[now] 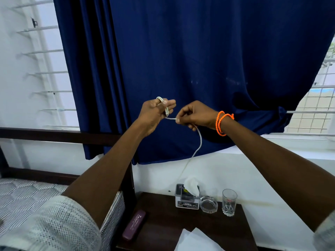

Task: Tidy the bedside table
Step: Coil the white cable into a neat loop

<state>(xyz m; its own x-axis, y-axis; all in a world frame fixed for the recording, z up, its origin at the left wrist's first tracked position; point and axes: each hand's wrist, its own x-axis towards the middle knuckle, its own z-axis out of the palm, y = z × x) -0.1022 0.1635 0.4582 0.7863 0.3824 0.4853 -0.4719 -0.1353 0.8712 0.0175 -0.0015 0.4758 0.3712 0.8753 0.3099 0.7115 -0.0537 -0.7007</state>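
White charging cable [196, 142] is held up before the blue curtain [199, 60], above the surface [163, 220]. Its lower end fades against the wall near the tissue box [187, 198], so it's hard to trace. Left hand [154, 113] grips a few coils; right hand [195, 115] pinches the cable btwn thumb & finger. White paper [195, 240] is cut off by the frame's bottom edge.

dark blue curtain [199, 60] over barred window [315, 105], striped mattress [27, 196] below

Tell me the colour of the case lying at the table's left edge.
Dull purple-maroon case, faint light lettering on top; head view.
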